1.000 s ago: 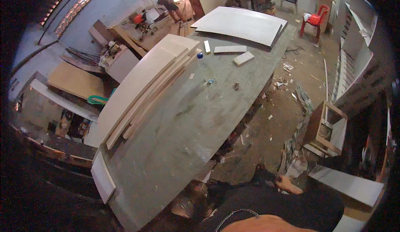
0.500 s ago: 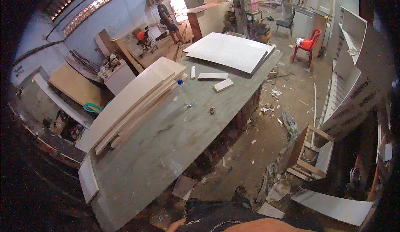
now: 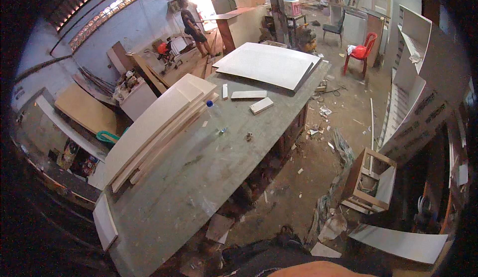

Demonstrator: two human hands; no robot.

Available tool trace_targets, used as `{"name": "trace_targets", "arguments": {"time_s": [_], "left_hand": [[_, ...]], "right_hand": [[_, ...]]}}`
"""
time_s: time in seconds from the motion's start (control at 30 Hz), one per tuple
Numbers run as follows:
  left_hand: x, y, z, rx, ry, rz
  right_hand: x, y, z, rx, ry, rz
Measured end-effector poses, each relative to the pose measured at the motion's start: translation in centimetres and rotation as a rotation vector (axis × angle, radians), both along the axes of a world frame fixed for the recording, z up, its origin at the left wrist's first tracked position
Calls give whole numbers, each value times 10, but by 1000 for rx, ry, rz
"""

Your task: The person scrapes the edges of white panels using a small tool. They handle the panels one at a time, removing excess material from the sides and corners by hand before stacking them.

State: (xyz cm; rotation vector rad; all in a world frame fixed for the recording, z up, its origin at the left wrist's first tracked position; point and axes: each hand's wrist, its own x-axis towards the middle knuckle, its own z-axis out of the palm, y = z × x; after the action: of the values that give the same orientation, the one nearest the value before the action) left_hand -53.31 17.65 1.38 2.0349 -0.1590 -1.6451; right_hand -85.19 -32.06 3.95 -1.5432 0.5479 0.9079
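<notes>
Neither of my hands shows in the picture. A curve of my bare arm (image 3: 318,269) crosses the lower edge, beside my dark clothing (image 3: 264,254). In front of me stretches a long grey-green worktable (image 3: 184,197). On its left side lies a stack of long pale boards (image 3: 157,122). Beside the stack stands a clear bottle with a blue cap (image 3: 209,104). Several small white offcuts, among them a thick block (image 3: 262,106), lie past the bottle. Large white panels (image 3: 269,63) rest at the table's far end.
Right of the table, debris and plastic wrap (image 3: 341,152) litter the floor, near an open wooden frame (image 3: 369,180) and a curved white panel (image 3: 401,243). A red chair (image 3: 362,53) stands farther back. Another person (image 3: 194,28) stands at the far left by the bright doorway.
The view has shifted slightly, so the table and its contents sit a little lower and farther left. A bit of skin at the lower edge, left of my clothing, has gone from view.
</notes>
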Motion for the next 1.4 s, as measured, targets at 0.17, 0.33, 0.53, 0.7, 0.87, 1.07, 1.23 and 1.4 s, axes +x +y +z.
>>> {"name": "trace_targets", "arguments": {"time_s": [0.17, 0.33, 0.53, 0.7, 0.87, 1.07, 1.23, 1.4], "left_hand": [[-23, 6, -19, -90, 40, -89], [14, 1, -29, -322, 22, -405], [3, -116, 28, -210, -677, -609], [-47, -138, 54, -526, -8, 338], [-35, -128, 40, -385, 93, 663], [-60, -129, 37, -349, 12, 828], [-33, -157, 76, -569, 90, 1044], [-29, -153, 41, -412, -130, 1337]], "right_hand": [[-8, -7, 8, 103, 30, 69], [32, -43, -41, -242, -126, 556], [93, 32, -113, -261, -605, 161], [117, 54, -77, -47, -620, 207], [152, 53, -32, -149, -663, 448], [198, 86, -31, 249, -919, 305], [196, 100, -77, 377, -1115, 30], [214, 72, -28, 512, -689, 113]]}}
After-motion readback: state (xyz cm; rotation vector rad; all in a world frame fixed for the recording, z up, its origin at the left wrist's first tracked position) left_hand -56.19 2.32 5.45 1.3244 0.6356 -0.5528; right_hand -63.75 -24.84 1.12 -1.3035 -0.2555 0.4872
